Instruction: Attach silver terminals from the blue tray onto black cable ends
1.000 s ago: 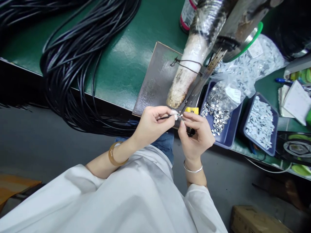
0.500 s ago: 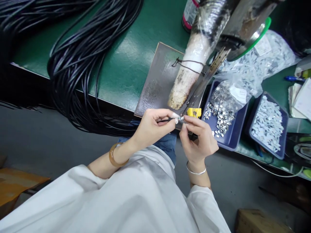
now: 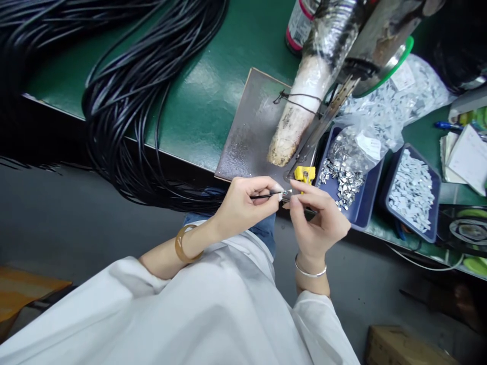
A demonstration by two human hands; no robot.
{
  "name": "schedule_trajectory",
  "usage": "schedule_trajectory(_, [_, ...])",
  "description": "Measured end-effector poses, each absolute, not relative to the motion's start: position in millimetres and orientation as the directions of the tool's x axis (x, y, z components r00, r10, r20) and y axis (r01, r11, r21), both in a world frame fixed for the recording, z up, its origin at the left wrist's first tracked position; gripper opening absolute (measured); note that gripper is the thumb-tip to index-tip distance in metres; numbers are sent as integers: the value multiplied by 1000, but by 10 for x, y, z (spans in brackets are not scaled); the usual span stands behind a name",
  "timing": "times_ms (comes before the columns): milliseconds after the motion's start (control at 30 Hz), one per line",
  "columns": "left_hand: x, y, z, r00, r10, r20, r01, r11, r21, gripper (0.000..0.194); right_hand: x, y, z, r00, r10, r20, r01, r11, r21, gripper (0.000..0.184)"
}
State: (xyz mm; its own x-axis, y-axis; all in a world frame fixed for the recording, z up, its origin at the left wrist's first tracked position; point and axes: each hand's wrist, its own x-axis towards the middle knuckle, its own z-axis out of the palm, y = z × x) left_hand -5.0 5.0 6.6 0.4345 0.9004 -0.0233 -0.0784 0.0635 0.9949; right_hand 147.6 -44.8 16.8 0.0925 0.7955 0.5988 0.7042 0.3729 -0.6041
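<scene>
My left hand [image 3: 253,200] is closed in a pinch on a thin black cable [image 3: 262,195], close to its end. A small light-coloured piece, perhaps bare wire or metal, shows at the cable's tip [image 3: 289,191]. My right hand [image 3: 317,215] is just right of that tip. Its thumb and forefinger stand a little apart, with a gap between them, and nothing clear is held there. Behind the hands is a grey plate [image 3: 243,137], with a white wrapped machine part [image 3: 291,126] above it and a yellow piece [image 3: 305,173] near my right fingertips.
A large bundle of black cables [image 3: 125,101] hangs over the green table's [image 3: 205,101] edge at left. To the right stand a blue tray [image 3: 375,195] of small metal pieces and another tray [image 3: 437,203] of pale pieces. Plastic bags [image 3: 414,96], papers [image 3: 470,157] and a jar [image 3: 299,28] lie behind.
My right thumb and forefinger have parted from the cable's tip, and the hand has shifted slightly right. My left hand still pinches the cable. The whole view has shifted a little.
</scene>
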Motion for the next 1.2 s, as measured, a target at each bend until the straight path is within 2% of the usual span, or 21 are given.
schedule_trajectory(167, [-45, 52, 42, 394, 919, 12, -55, 10, 998, 11, 1454, -476, 160, -88, 733, 674, 809, 447, -381, 22])
schedule_trajectory(233, [-41, 59, 38, 382, 924, 2, -73, 28, 997, 12, 1459, -476, 133, -125, 715, 688, 819, 466, -335, 24])
schedule_trajectory(300, [-37, 64, 44, 378, 926, -2, -90, 39, 995, 13, 1468, -464, 103, -79, 713, 697, 817, 447, -364, 24])
schedule_trajectory(433, [-20, 83, 66, 373, 928, 16, -75, 13, 997, 10, 1471, -410, 53, 132, 782, 608, 741, 330, -585, 16])
schedule_trajectory(500, [0, 103, 68, 364, 931, 29, -58, -8, 998, 9, 1462, -379, 37, 165, 799, 579, 707, 313, -634, 12])
schedule_trajectory(667, [63, 156, 48, 333, 942, 46, -58, -28, 998, 6, 1441, -322, 17, 106, 720, 686, 798, 351, -491, 18])
schedule_trajectory(867, [96, 176, 47, 315, 948, 50, -51, -35, 998, 11, 1443, -281, 16, 136, 714, 686, 777, 352, -521, 18])
schedule_trajectory(1033, [84, 191, 75, 298, 951, 88, -66, -71, 995, 8, 1446, -290, 45, 115, 703, 702, 790, 364, -494, 22])
schedule_trajectory(1200, [43, 192, 71, 330, 942, 60, -108, -25, 994, 8, 1431, -337, 11, 92, 702, 706, 787, 384, -484, 21])
